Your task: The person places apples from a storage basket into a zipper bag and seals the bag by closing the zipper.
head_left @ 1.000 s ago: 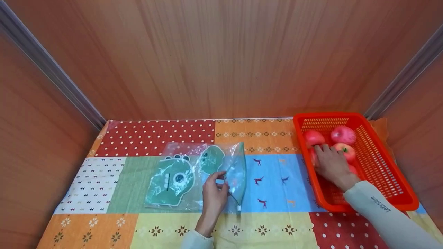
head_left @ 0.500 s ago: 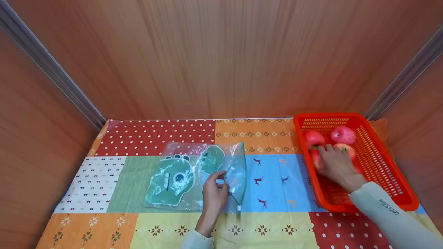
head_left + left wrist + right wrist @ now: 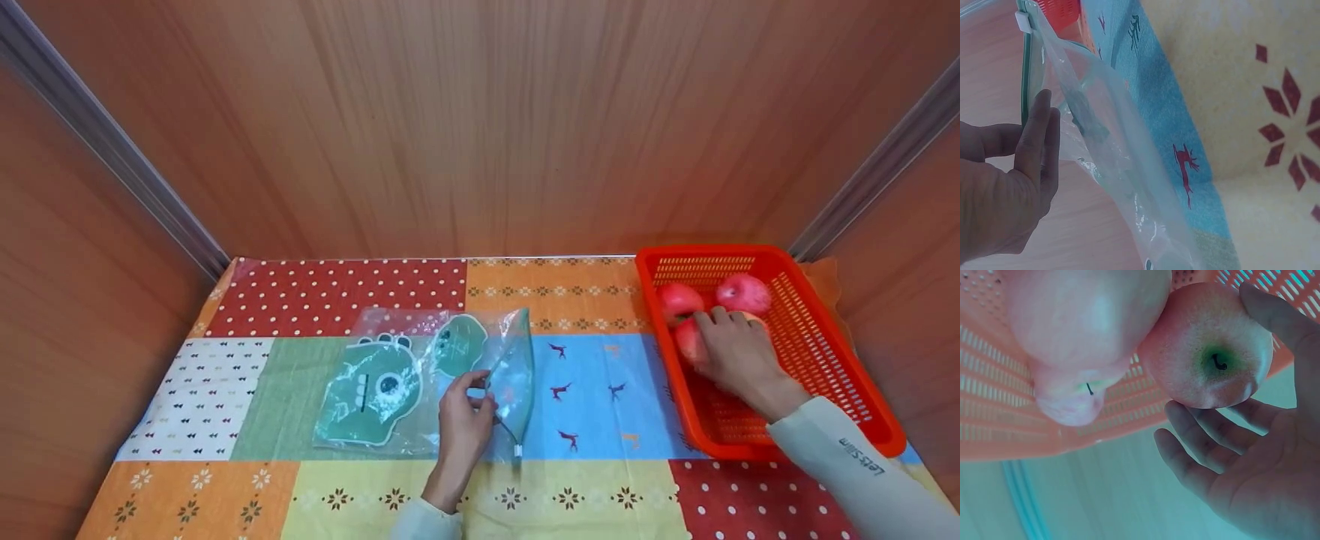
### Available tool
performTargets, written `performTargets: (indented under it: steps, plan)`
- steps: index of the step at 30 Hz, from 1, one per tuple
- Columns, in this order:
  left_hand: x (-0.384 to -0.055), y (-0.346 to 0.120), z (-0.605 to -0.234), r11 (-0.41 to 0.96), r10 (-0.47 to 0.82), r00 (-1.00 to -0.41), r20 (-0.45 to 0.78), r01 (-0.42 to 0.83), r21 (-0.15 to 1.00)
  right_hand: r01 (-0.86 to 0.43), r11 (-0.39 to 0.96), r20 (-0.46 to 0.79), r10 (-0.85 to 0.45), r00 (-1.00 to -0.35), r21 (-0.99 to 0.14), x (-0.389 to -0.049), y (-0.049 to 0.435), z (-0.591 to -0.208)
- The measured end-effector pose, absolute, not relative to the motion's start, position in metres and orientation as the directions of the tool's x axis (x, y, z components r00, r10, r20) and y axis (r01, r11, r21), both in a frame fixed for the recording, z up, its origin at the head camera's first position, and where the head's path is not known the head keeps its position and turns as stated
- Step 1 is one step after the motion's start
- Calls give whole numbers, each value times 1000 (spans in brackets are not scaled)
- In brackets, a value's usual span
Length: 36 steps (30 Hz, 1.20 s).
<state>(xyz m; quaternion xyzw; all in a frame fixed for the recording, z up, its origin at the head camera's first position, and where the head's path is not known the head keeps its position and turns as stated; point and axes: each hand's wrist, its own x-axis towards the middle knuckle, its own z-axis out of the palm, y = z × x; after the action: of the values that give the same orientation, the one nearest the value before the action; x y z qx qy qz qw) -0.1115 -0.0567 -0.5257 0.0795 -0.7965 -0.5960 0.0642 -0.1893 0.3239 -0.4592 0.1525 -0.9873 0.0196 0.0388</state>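
Note:
A clear zip bag (image 3: pixel 367 397) with green cartoon dinosaur prints lies on the patterned cloth. My left hand (image 3: pixel 465 420) pinches the near layer of its mouth between thumb and fingers, so the mouth gapes toward the right. The white slider (image 3: pixel 1023 21) sits at one end of the zip in the left wrist view. Inside the red basket, my right hand (image 3: pixel 739 360) grips an apple (image 3: pixel 1210 346), thumb on one side and fingers on the other. Beside it are another red apple (image 3: pixel 679 298), a pinkish apple (image 3: pixel 742 292), and one mostly covered by the hand.
The red plastic basket (image 3: pixel 862 375) with slotted walls stands at the right of the table. A patchwork-print cloth (image 3: pixel 337 296) covers the tabletop. Wood-grain panels (image 3: pixel 480 135) rise at the back and on both sides.
My right hand has shifted slightly right and toward me within the basket, its grasped apple showing more at the left of the fingers. The left hand and bag stay put.

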Motion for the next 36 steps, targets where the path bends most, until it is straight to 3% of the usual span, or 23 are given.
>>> performTargets:
  steps: [13, 24, 36]
  plan:
    - [-112, -57, -525, 277, -204, -979, -4, -61, 959, -308, 951, 142, -308, -941, 20, -179, 325, -437]
    - [-114, -56, -527, 304, -206, -979, -6, -70, 950, -313, 949, 247, -299, -922, -19, -173, 323, -419]
    - [-116, -55, -529, 295, -207, -978, -17, -79, 952, -312, 950, 243, -295, -924, -31, -166, 308, -406]
